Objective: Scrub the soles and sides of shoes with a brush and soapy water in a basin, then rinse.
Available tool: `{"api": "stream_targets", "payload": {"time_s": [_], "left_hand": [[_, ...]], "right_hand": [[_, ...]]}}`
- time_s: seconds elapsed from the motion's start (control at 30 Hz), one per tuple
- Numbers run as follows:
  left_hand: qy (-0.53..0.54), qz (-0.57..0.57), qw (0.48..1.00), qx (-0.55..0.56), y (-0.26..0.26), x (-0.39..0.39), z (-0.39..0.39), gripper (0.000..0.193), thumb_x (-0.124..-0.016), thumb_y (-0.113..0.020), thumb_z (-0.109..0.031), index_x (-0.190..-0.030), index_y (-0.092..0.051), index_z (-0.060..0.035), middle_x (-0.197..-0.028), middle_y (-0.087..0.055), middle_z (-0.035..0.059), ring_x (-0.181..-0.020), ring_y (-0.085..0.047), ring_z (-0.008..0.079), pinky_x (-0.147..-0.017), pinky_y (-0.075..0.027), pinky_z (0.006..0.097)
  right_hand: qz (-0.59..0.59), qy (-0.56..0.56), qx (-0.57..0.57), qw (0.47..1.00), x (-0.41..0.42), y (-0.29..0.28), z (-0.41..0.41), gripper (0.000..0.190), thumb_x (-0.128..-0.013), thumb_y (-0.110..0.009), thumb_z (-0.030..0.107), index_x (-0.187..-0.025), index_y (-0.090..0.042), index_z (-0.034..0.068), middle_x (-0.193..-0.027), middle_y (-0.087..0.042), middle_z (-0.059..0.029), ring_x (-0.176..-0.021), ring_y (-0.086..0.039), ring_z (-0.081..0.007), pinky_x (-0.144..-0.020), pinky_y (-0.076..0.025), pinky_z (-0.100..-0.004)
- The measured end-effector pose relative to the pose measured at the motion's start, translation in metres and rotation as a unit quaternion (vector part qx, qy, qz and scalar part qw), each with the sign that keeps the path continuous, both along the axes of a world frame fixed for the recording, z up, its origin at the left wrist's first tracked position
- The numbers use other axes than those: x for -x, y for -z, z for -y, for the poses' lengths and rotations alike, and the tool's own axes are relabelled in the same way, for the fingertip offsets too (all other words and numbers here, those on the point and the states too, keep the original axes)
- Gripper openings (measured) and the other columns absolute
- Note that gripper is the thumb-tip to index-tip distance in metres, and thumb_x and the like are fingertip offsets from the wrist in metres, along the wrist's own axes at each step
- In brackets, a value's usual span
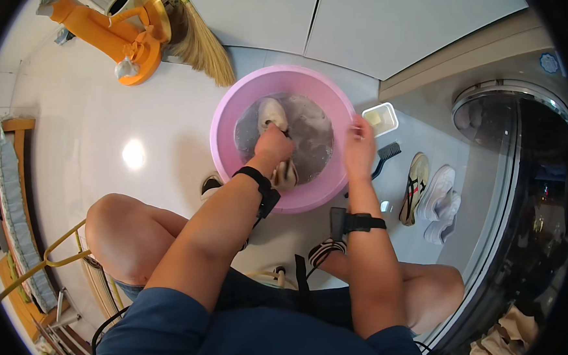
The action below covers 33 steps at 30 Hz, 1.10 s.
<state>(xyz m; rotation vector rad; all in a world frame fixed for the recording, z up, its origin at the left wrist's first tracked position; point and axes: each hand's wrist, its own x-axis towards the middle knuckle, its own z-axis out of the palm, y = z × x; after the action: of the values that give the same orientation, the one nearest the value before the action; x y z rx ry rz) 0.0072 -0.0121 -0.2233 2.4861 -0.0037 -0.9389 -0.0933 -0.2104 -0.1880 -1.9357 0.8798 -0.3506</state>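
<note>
A pink plastic basin point(222, 149) on the floor holds cloudy, sudsy water point(311, 125). In it lies a wet beige shoe point(272, 111), and my left hand point(274, 145) grips it around its middle; the part under my fingers is hidden. My right hand point(359, 145) is at the basin's right rim, blurred, beside a small white plastic tub point(387, 116) with a pale yellowish piece in it. Whether its fingers hold anything is unclear. A dark scrub brush point(388, 152) lies on the floor just right of that hand.
Right of the brush are a beige shoe with dark stripes point(414, 185) and white shoes point(437, 191). A straw broom point(204, 45) and an orange appliance point(140, 59) stand at upper left. White cabinet doors point(352, 25) rise beyond the basin. A glass door is at right.
</note>
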Motion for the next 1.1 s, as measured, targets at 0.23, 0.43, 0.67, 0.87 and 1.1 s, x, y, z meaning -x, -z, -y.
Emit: {"api": "stream_targets", "payload": {"time_s": [0.23,0.43,0.67,0.87,1.1], "left_hand": [[-0.023,0.008,0.999,-0.043,0.015,-0.006,0.001,0.062,-0.088,-0.072,-0.03,-0.144,-0.057,-0.0057,-0.135,-0.065,0.0303,-0.135,-0.059,0.0406,-0.111,-0.05,0.0431],[-0.02,-0.172,0.984,0.038,0.076,-0.047,-0.056,0.068,-0.092,-0.06,-0.021,-0.153,-0.041,0.0013,-0.147,-0.053,0.0286,-0.123,-0.064,0.052,-0.103,-0.057,0.0477],[-0.1,-0.205,0.966,0.119,0.098,-0.039,-0.057,0.045,-0.103,-0.052,-0.028,-0.136,-0.058,0.0016,-0.128,-0.064,0.0227,-0.096,-0.072,0.0442,-0.085,-0.064,0.0538],[-0.346,-0.346,0.799,0.35,0.052,-0.022,-0.017,0.04,-0.105,-0.05,-0.024,-0.133,-0.063,0.0008,-0.127,-0.063,0.021,-0.094,-0.072,0.0382,-0.082,-0.063,0.0584],[-0.106,-0.173,0.968,0.144,0.106,-0.029,-0.035,0.046,-0.103,-0.046,-0.028,-0.126,-0.068,0.0047,-0.124,-0.068,0.0268,-0.103,-0.071,0.0439,-0.082,-0.062,0.0535]], "right_hand": [[-0.151,-0.18,0.037,0.971,-0.008,0.053,-0.061,0.074,-0.094,-0.076,0.029,-0.16,-0.045,0.015,-0.15,-0.054,-0.0205,-0.138,-0.054,-0.0389,-0.118,-0.043,-0.0463],[-0.272,-0.174,0.062,0.945,-0.019,0.082,-0.107,0.098,-0.086,-0.082,0.042,-0.167,-0.03,0.023,-0.155,-0.04,-0.025,-0.137,-0.048,-0.0529,-0.115,-0.044,-0.0543],[-0.228,-0.281,-0.001,0.932,-0.036,0.095,-0.121,0.105,-0.078,-0.083,0.016,-0.167,-0.028,0.025,-0.15,-0.043,-0.0221,-0.125,-0.059,-0.0486,-0.109,-0.05,-0.0508],[-0.209,-0.201,0.021,0.957,-0.029,0.062,-0.074,0.112,-0.075,-0.079,-0.001,-0.169,-0.025,0.028,-0.141,-0.052,-0.018,-0.127,-0.059,-0.0412,-0.107,-0.051,-0.049],[-0.184,-0.204,0.144,0.951,-0.023,0.089,-0.081,0.112,-0.072,-0.08,-0.003,-0.167,-0.031,0.029,-0.138,-0.053,-0.0163,-0.121,-0.057,-0.0465,-0.105,-0.051,-0.0513]]}}
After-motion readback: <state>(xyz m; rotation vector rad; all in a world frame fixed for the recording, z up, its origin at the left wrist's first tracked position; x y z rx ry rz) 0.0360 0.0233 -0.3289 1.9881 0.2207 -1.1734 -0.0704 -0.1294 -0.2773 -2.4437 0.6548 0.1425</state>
